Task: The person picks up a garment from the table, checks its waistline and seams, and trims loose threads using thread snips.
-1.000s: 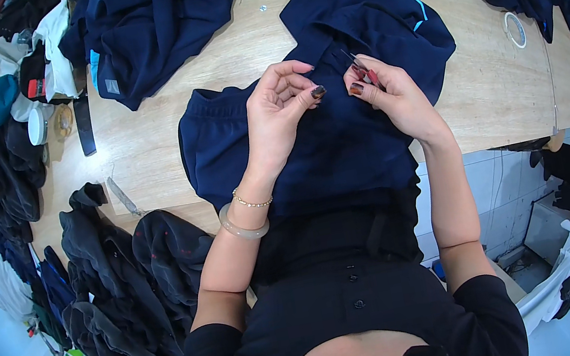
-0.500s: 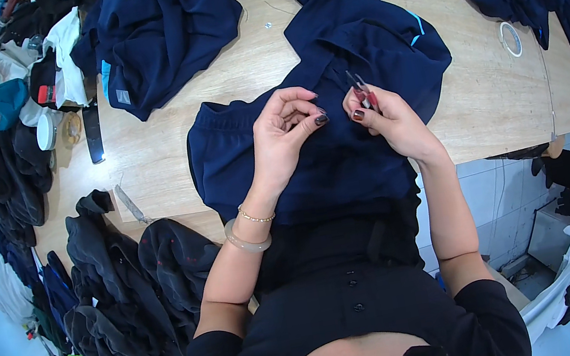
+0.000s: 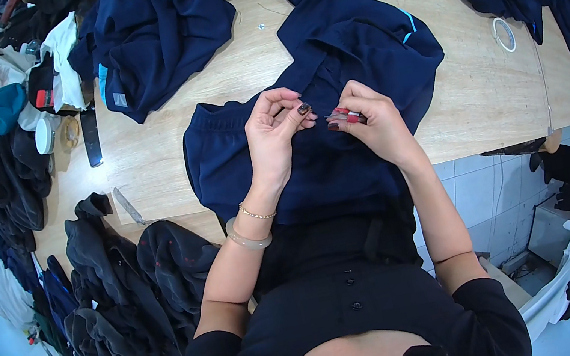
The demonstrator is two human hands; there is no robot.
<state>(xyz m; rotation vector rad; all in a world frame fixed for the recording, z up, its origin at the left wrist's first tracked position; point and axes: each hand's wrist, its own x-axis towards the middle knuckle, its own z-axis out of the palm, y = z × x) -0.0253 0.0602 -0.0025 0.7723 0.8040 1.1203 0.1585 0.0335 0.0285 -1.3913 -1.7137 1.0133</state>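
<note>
A navy blue garment [image 3: 368,171] with a gathered waistband lies spread across the table edge in front of me. Above it, my right hand [image 3: 375,120] is closed around small red-handled thread snips [image 3: 347,116], whose dark tips point left. My left hand [image 3: 275,130] faces it a short way off, thumb and fingers pinched together; whatever may be between them is too small to make out. A bracelet and a bangle circle my left wrist.
More navy garments [image 3: 160,32] are piled along the far side of the wooden table [image 3: 485,104]. A roll of tape [image 3: 503,35] lies at the right, a white round container [image 3: 45,135] at the left. Dark clothes [image 3: 117,284] hang over the near left edge.
The snips have turned from pointing away to pointing left, toward my left hand. My right hand has moved slightly left, and my left fingers have closed into a tighter pinch.
</note>
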